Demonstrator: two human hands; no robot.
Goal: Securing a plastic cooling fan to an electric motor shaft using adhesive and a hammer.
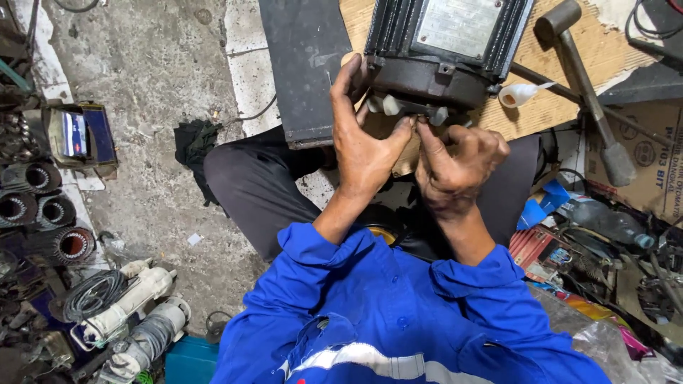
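Concrete floor (153, 64), stained and cracked, fills the view from 9 to 12 o'clock. Plywood board (555, 71) at 1 o'clock, partly covered, top edge cut off.

Electric motor (445, 46), black and finned with a grey plate on top, sits at 12 o'clock on the board; its upper body runs out of the picture. White-sleeved leads (388, 105) hang at its near end.

Dark metal sheet (302, 64) just left of the motor, top cut off.

Hammer (583, 78) at 2 o'clock, head up, handle slanting down to the right.

Stator cores (43, 206) at 9 o'clock, copper windings dim; left edge crops them. White pump parts (135, 306) at 7 o'clock, detail hard to read.

Left hand (363, 146): palm against the motor's end, fingers curled loosely round the housing edge; fingertips hidden behind it.

Right hand (459, 163): thumb and forefinger pinched at the leads near 12 o'clock. What is pinched is too small to tell; other fingers bent in.
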